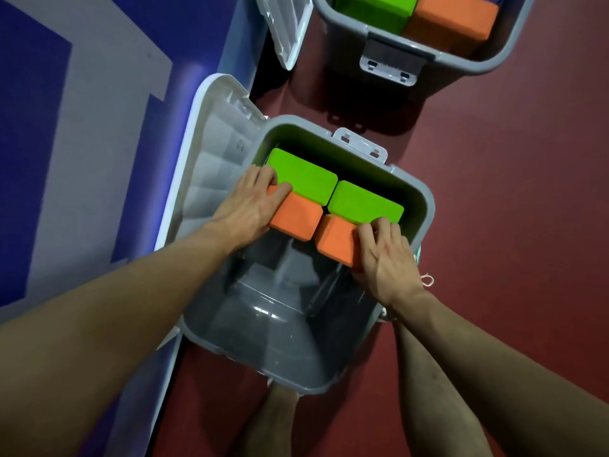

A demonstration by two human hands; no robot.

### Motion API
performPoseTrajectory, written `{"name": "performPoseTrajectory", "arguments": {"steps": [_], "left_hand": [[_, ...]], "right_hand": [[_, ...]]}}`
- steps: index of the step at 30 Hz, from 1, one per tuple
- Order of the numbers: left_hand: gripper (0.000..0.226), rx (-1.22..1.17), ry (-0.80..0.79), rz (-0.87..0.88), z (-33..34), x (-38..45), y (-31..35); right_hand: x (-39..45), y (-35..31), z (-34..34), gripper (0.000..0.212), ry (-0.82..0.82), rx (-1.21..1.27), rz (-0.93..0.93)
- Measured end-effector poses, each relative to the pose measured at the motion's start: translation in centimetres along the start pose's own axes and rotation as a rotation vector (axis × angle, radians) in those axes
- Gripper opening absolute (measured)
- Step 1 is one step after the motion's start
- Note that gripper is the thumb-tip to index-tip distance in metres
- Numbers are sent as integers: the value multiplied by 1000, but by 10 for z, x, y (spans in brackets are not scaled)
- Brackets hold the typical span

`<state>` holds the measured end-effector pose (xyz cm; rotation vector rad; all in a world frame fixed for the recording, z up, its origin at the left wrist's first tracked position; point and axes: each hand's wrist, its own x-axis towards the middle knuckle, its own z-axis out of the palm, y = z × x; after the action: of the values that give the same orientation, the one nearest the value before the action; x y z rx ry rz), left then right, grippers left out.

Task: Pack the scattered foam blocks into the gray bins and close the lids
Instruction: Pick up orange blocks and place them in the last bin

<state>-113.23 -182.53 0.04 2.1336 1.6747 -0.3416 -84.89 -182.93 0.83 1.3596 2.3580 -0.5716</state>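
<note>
A gray bin (425, 206) stands open below me on the floor. Two green foam blocks (301, 174) (364, 202) stand side by side against its far wall. In front of them are two orange foam blocks. My left hand (250, 202) grips the left orange block (296, 216), fingers curled over its far edge. My right hand (384, 255) grips the right orange block (336, 239) the same way. The near half of the bin's floor is bare. Its white lid (211, 166) hangs open to the left.
A second gray bin (468, 65) stands farther away, holding a green block (372, 11) and an orange block (454, 18), its white lid (286, 28) open to the left. A blue and gray wall runs along the left. Dark red floor lies to the right.
</note>
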Motion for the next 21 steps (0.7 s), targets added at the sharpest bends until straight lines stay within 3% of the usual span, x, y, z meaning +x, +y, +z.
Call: {"name": "performPoseTrajectory", "arguments": {"steps": [8,16,21], "left_hand": [[62,156,-109,-32,15,17,21],[91,259,-178,-277,32,31,40],[49,196,-119,-339,36,30,44]], "right_hand": [[19,11,15,54,-15,-68,-11],[23,11,35,34,-8,-172,-83],[30,10,39,37,-81,-87,-54]]}}
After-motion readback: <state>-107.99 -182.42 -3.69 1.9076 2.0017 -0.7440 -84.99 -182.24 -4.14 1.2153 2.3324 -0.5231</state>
